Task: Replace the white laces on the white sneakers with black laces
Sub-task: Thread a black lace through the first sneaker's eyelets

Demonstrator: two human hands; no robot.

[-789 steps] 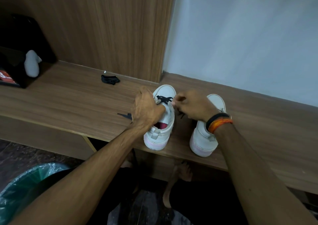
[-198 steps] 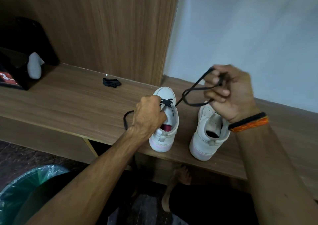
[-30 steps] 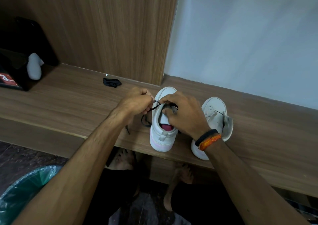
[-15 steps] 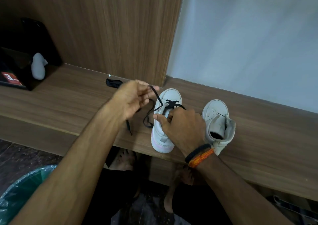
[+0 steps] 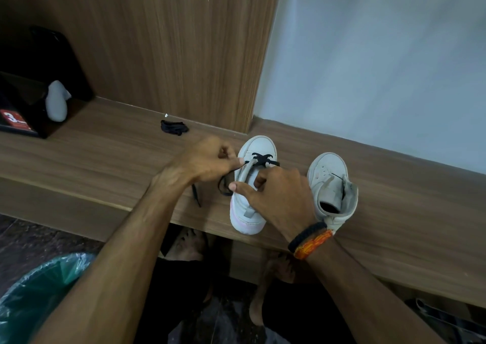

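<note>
Two white sneakers stand on the wooden bench [image 5: 79,159], toes toward the wall. The left sneaker [image 5: 259,146] carries a black lace [image 5: 261,157] crossed near its toe. My left hand [image 5: 207,160] pinches one end of that lace at the shoe's left edge; slack loops hang beside the shoe. My right hand [image 5: 273,196] lies over the shoe's opening, fingers curled at the tongue and thumb on its left side. The right sneaker [image 5: 330,175] has no lace, and its tongue is folded out. A second black lace [image 5: 174,127] lies bundled by the wooden panel.
A black box [image 5: 18,125] with a red label and a white object [image 5: 56,104] sit at the far left of the bench. A bin with a green liner [image 5: 39,291] stands on the floor at lower left. Bare feet show under the bench.
My left hand has dropped from above the bench to the shoe's left edge, drawing the lace taut. My right hand has shifted slightly up the shoe's opening.
</note>
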